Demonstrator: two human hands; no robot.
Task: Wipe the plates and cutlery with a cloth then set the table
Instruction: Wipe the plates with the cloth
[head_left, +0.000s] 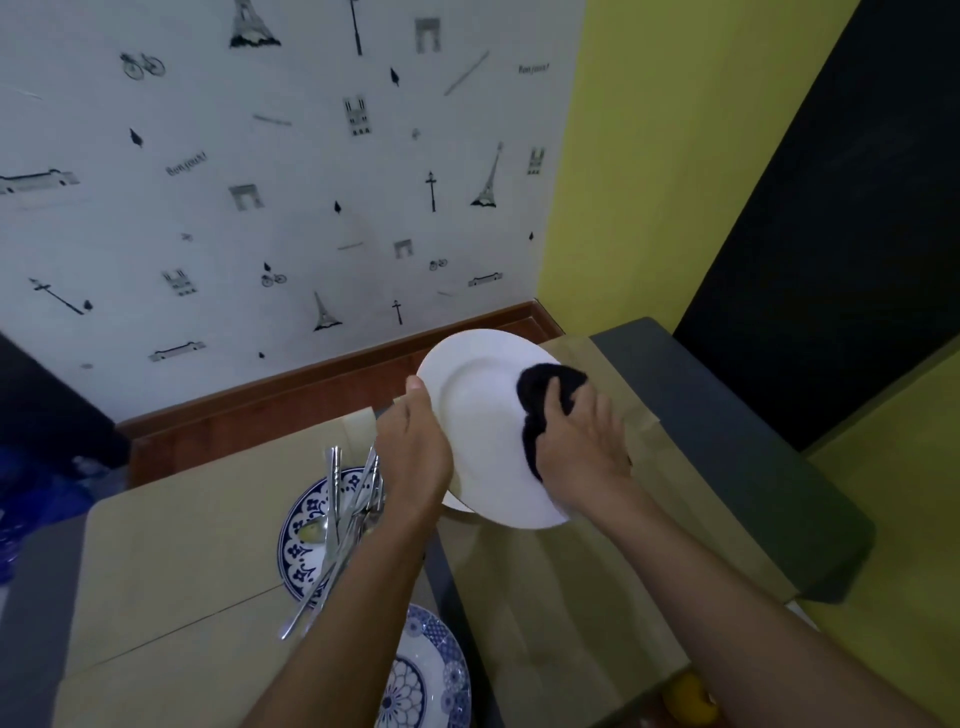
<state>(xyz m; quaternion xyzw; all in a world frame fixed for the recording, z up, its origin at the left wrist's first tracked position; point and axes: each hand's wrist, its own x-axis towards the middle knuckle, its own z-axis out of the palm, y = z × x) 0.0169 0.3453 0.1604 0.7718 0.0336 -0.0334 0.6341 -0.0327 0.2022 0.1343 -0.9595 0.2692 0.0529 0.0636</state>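
Left hand (415, 447) pinches rim of tilted white plate (483, 415) above the surface (171, 545), right hand (582, 441) clenched on dark cloth (545, 389) pressed to plate face.

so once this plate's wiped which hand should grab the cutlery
Probably the left hand: it holds the white plate right beside the cutlery, while the right hand is busy gripping the cloth.

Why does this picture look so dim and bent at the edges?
Head view: the wide-angle lens curves the brown paper-covered table; light is dim and soft, no glare on the round white plate; the black wiping cloth shows no texture; the silver cutlery pile looks slightly blurred.
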